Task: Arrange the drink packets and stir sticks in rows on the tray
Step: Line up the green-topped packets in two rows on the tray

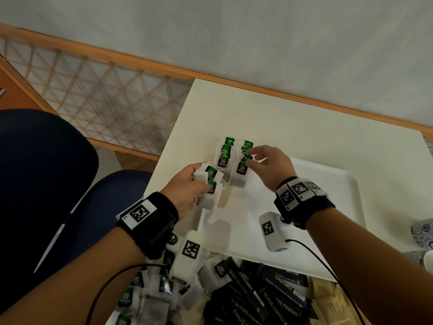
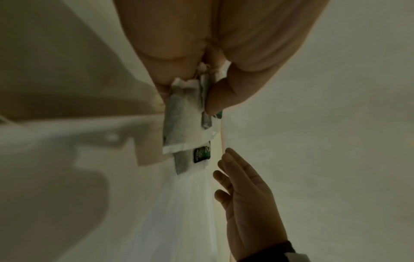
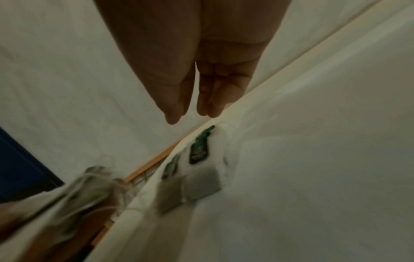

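At the tray's far left corner, green-tagged tea bags (image 1: 242, 167) lay in two short rows.
Left hand (image 1: 187, 184) clutched a bunch of white tea bags (image 1: 210, 181); right hand (image 1: 269, 165) hovered over the rows, fingers loose, holding nothing. White tray (image 1: 328, 184) sat on the tabletop (image 1: 304, 127); black packets (image 1: 269, 294) were heaped near.

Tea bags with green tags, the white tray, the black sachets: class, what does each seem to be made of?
Tea bags with green tags: thin matt filter paper, probably; dark contents show through it in the left wrist view.
White tray: likely smooth moulded plastic with a raised, rounded rim.
Black sachets: probably printed film, slightly glossy.
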### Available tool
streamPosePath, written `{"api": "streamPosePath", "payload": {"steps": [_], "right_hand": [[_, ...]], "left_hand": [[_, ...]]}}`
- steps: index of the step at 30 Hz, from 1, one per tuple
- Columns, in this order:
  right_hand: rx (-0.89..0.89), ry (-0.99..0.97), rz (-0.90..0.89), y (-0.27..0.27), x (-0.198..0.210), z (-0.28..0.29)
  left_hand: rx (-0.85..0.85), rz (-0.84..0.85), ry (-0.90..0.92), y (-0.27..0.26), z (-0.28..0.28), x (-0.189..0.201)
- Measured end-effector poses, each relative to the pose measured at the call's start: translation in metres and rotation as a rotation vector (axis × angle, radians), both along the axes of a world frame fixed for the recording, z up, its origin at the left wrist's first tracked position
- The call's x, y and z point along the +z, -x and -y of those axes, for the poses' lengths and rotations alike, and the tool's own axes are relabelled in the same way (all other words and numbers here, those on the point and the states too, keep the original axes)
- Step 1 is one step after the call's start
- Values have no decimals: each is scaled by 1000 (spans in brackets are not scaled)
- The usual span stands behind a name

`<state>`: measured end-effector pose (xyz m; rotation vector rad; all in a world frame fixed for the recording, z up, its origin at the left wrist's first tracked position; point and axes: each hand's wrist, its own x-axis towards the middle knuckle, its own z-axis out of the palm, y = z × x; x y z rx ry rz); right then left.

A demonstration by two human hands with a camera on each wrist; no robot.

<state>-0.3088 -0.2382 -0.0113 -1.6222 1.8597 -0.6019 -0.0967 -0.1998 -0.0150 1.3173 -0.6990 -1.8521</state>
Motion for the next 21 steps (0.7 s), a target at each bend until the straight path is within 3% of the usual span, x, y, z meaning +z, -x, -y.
{"api": "streamPosePath", "payload": {"steps": [3, 6, 12, 18, 21], "right_hand": [[70, -34, 126, -11, 11, -16], [202, -248, 246, -26, 17, -34], [117, -344, 431, -36, 17, -50], [185, -335, 337, -27, 17, -49], [191, -358, 406, -32, 13, -52]], "left_hand": [[-9, -24, 33, 4, -1, 3], [-27, -47, 69, 9, -3, 6], [6, -96, 73, 17, -7, 7], [58, -59, 66, 11, -3, 4], [41, -59, 50, 14, -5, 2]]}}
